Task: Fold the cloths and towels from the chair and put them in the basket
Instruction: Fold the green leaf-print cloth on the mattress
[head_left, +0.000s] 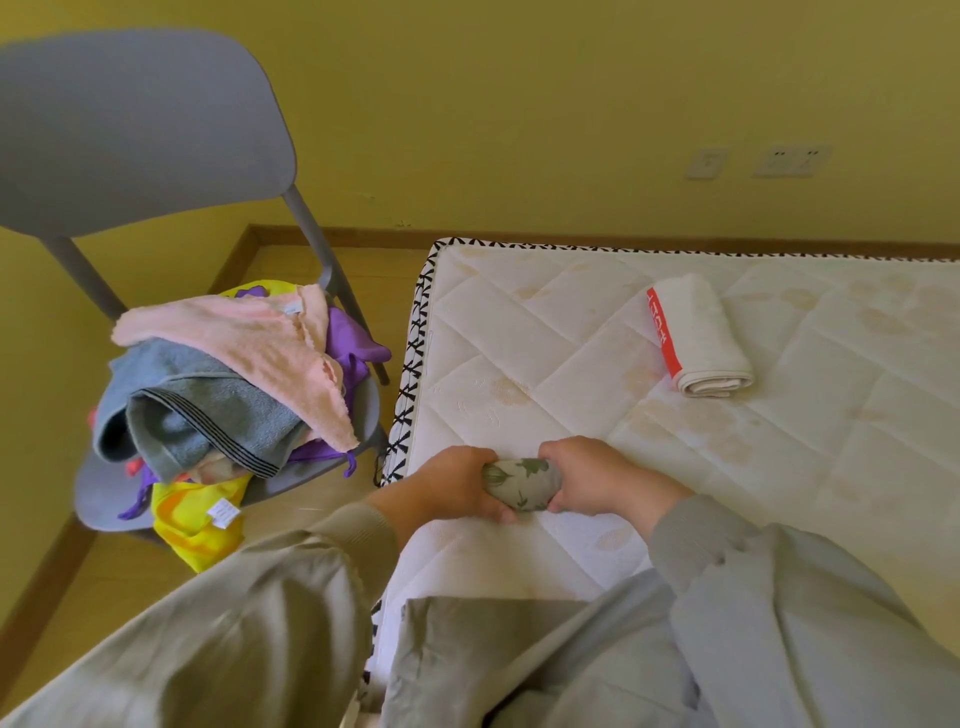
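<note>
A white quilted mattress, stained and edged in black-and-white trim, fills the right. On the far yellow wall are wall sockets; wooden floor lies left.

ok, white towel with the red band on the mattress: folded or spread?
Folded. The white towel sits as a compact bundle on the mattress, stacked layers visible at its near end.

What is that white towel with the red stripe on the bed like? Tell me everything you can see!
The white towel looks soft and fluffy, like terry cloth. It is folded into a thick bundle, and its layered edges show at the near end. A red band with white marks, too small to read, runs along its left side. It lies flat on the quilted mattress, toward the far right. Only the mattress touches it.
</note>
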